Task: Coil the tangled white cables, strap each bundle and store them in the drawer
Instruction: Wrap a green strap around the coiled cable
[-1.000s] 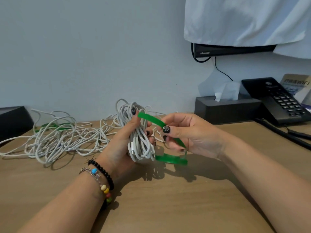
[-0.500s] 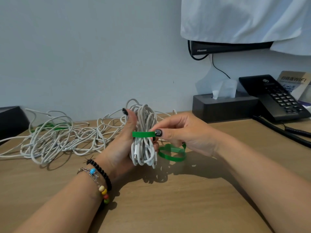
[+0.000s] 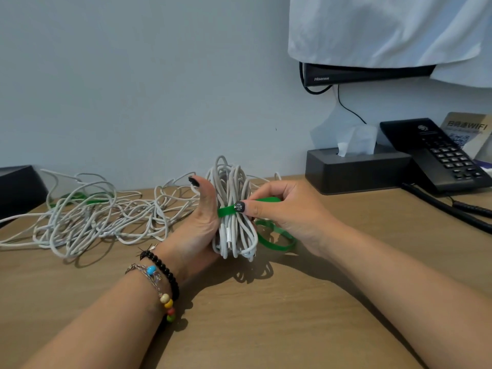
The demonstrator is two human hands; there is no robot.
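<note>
Coil [image 3: 234,209]: gripped upright above desk [image 3: 266,328] by left hand [image 3: 202,225]. Strap [image 3: 226,210]: now drawn flat across coil, pinched by right hand [image 3: 282,209]; fastening pending. Tangle [image 3: 93,217]: uncoiled, left.

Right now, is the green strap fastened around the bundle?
Not yet: green strap crosses the bundle front, loose tail looping right.

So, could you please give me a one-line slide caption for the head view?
Left hand grips coiled white cable bundle while right hand wraps green strap around it.
</note>
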